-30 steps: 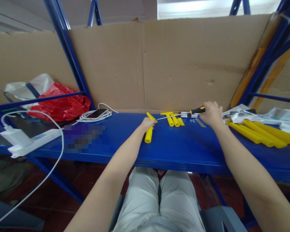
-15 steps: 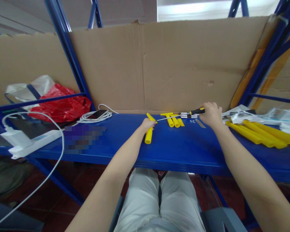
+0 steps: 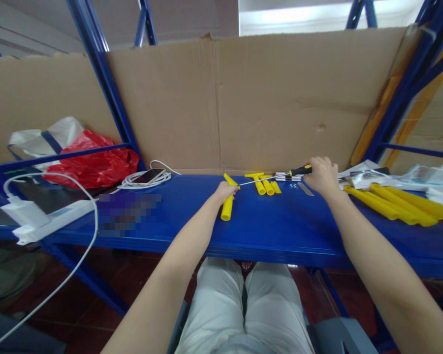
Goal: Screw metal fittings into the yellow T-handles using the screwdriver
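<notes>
My left hand (image 3: 226, 190) is closed around a yellow T-shaped plastic piece (image 3: 227, 209), whose tubular end points toward me over the blue shelf (image 3: 192, 216). From the right, my right hand (image 3: 323, 174) grips the black-and-yellow handle of a screwdriver (image 3: 299, 171). Its long metal shaft runs left, and the tip meets the yellow piece beside my left fingers; the exact contact point is too small to make out. Just behind the shaft lie several more yellow pieces (image 3: 260, 186). A small flat metal strip (image 3: 306, 189) rests below my right hand.
Long yellow tubes (image 3: 409, 206) and clear plastic bags (image 3: 435, 179) lie at the right. At the left are a white power strip (image 3: 53, 221), a coiled white cable (image 3: 143, 182) and a red plastic bag (image 3: 96, 160). Cardboard (image 3: 273, 103) stands along the back between blue posts.
The camera view has shifted very slightly. Both hands, the screwdriver and the yellow piece stay practically where they were.
</notes>
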